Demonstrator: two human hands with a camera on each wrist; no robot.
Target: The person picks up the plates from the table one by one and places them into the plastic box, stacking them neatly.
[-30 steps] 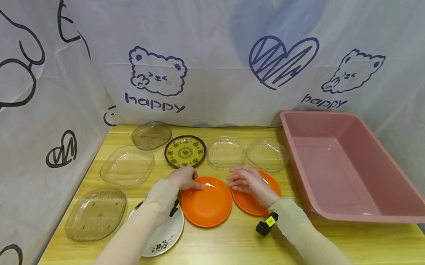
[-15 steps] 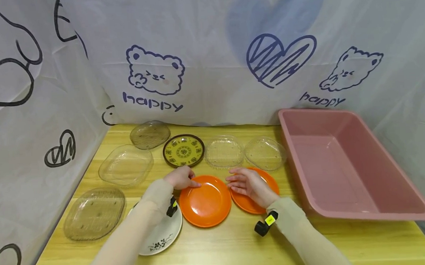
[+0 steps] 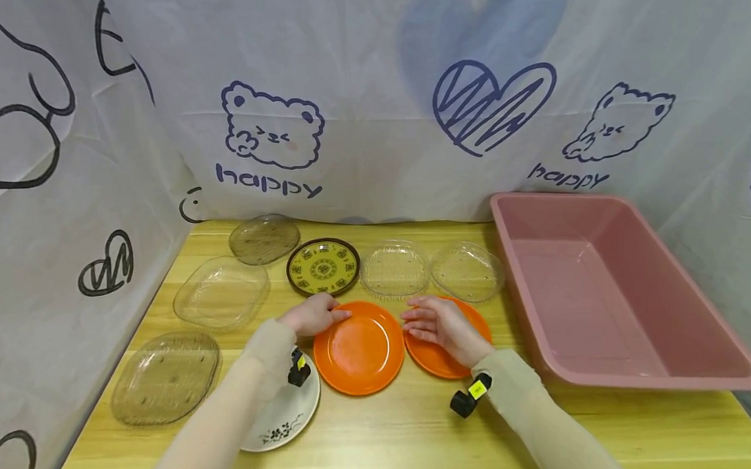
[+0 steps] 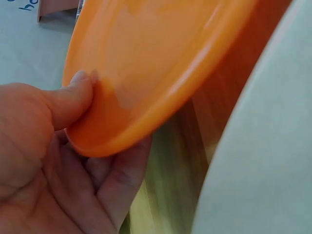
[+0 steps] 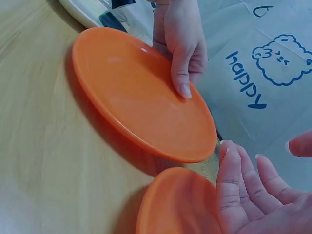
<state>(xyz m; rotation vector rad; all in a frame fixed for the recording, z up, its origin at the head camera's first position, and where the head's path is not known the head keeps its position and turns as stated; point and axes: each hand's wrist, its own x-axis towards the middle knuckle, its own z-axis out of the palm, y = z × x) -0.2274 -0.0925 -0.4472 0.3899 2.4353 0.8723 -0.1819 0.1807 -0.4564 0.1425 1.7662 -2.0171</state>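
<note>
My left hand pinches the rim of an orange plate, thumb on top and fingers beneath. In the right wrist view this plate is raised off the table, its shadow below. My right hand hovers over a second orange plate, fingers relaxed and holding nothing; this second plate is partly hidden by the hand. A white plate with a dark flower print lies under my left forearm, partly covered by it.
A pink plastic tub stands at the right. Behind the hands lie a yellow-green patterned plate and two clear plates, one left of the other. Further left are a clear dish and two smoky plates, one near, one far.
The left hand has lifted its orange plate off the table and shifted it slightly left and away. My right hand stays nearly still.
</note>
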